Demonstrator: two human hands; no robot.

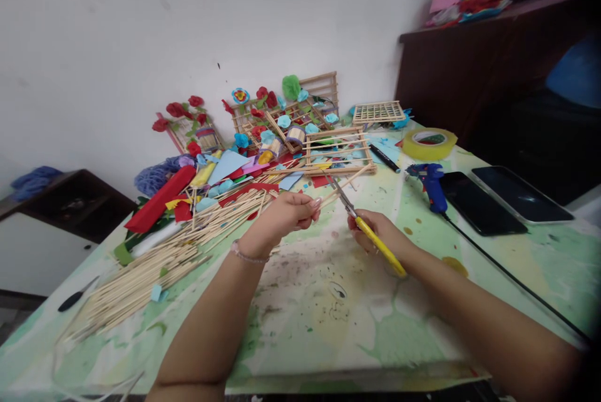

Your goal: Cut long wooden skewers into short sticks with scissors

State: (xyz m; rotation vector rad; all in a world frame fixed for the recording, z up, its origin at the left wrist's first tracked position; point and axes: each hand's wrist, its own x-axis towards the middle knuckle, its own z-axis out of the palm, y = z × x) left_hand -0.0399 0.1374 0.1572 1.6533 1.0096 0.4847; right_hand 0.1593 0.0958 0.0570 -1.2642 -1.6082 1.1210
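Observation:
Near the middle of the table, my left hand pinches a thin wooden stick that points up and to the right. My right hand is closed around scissors with yellow handles. The scissor blades reach up and left and meet the stick a little beyond my left fingertips. Just behind the blades lies a small frame of sticks. A large pile of loose sticks spreads over the left side of the table.
Paper flowers and stick racks stand against the wall. To the right are yellow tape, a blue glue gun with its cable, a black marker and two phones. A dark-handled knife lies far left.

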